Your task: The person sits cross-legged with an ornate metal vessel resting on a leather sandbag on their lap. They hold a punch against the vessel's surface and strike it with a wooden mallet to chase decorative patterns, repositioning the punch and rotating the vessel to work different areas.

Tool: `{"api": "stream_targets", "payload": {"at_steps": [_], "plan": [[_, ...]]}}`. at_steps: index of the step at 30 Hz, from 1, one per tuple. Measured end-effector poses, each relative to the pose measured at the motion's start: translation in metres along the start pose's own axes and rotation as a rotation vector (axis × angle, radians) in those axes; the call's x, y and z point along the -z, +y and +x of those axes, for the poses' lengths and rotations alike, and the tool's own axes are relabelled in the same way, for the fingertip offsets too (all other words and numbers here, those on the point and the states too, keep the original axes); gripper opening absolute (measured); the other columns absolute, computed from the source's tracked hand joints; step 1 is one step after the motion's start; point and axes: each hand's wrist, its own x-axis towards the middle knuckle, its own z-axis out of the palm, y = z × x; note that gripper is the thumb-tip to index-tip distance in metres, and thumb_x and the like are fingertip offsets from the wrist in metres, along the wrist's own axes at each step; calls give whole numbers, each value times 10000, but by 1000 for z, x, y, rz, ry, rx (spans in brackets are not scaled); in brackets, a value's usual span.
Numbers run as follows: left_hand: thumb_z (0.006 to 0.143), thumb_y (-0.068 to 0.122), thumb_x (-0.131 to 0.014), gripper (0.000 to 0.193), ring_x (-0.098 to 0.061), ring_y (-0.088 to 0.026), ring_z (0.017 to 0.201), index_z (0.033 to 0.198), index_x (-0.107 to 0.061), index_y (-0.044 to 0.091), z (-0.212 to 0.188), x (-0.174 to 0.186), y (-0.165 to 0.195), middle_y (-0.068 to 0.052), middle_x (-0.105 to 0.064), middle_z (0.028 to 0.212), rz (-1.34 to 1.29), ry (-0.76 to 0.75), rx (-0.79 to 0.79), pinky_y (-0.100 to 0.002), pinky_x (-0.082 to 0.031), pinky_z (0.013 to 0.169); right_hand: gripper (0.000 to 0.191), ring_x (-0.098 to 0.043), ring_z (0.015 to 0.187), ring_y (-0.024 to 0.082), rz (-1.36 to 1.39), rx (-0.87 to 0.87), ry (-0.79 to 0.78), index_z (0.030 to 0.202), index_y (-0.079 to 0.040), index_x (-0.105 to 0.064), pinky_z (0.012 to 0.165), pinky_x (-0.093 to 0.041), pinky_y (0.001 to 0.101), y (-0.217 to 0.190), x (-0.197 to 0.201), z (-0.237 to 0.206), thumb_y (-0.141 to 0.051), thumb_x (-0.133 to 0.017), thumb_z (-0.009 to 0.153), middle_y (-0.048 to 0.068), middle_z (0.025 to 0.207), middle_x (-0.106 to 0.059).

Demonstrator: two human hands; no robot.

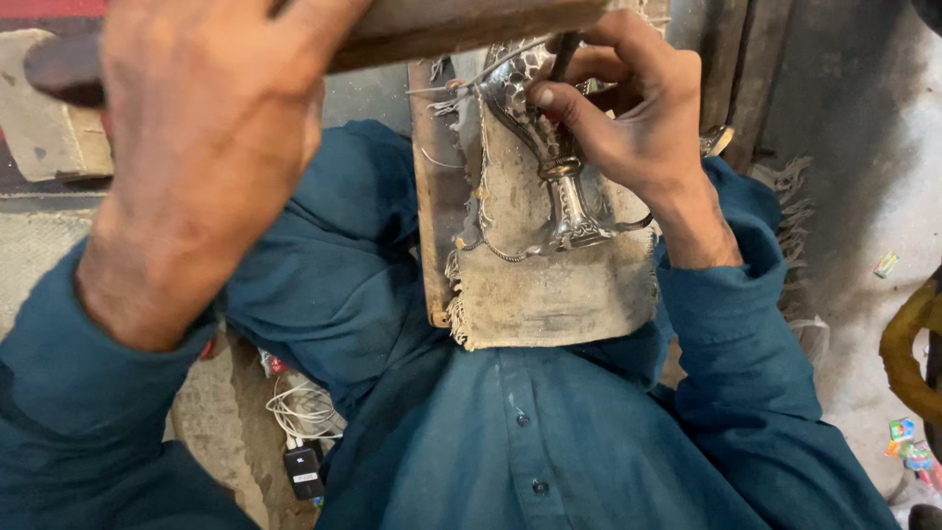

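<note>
A silver-coloured metal vessel (549,147), shaped like a small ewer or vase with patterned relief, lies upper centre of the frame on a frayed, soiled cloth (559,285) draped over a wooden board (432,196) propped against the person's teal shirt (510,432). The hand at upper right (628,108), the person's right by its sleeve, pinches a thin dark tool (564,49) with its tip against the vessel's body, fingers curled closed around it. The other hand (206,118), large and blurred at upper left, is wrapped tight around a wooden handle (461,25) that crosses the top of the frame (likely a mallet, its head out of view). The step in hand looks like chasing the relief; the next blow calls for a steady tool tip and a measured strike. Whether the vessel holds anything cannot be told. At lower left, a coiled white cable and a black charger (304,466) lie on the floor.
</note>
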Motion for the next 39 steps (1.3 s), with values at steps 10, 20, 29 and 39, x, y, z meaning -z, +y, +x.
{"api": "stream_targets", "payload": {"at_steps": [10, 20, 29, 39], "plan": [[886, -8, -725, 486, -607, -348, 1073, 1335, -557, 66, -1, -3, 4, -134, -609, 1138, -126, 3, 81, -462, -479, 933, 348, -757, 1083, 179, 49, -24, 9, 1381, 7, -556, 892, -671, 276, -6, 0, 2, 104, -742, 1103, 133, 1128, -757], [882, -8, -785, 531, -611, -385, 1074, 1368, -584, 69, -2, -9, 1, -162, -634, 1160, -126, -25, 90, -505, -495, 956, 367, -750, 1146, 187, 21, -24, 8, 1385, 9, -573, 903, -673, 266, -6, 0, 3, 93, -778, 1092, 130, 1162, -754], [940, -41, -737, 544, -585, -434, 1112, 1433, -514, 14, 2, -11, 0, -214, -610, 1186, -313, -9, 128, -517, -461, 971, 377, -754, 1115, 166, 101, -72, 2, 1378, -7, -561, 861, -676, 247, -8, 2, 8, 76, -749, 1062, 106, 1149, -751], [932, -52, -802, 581, -645, -413, 1044, 1439, -564, 100, 4, -17, -2, -179, -668, 1146, -10, -60, 77, -553, -496, 899, 358, -771, 1082, 192, -26, -76, -34, 1359, 2, -606, 892, -668, 280, -10, 7, 8, 92, -773, 1056, 125, 1160, -764]]}}
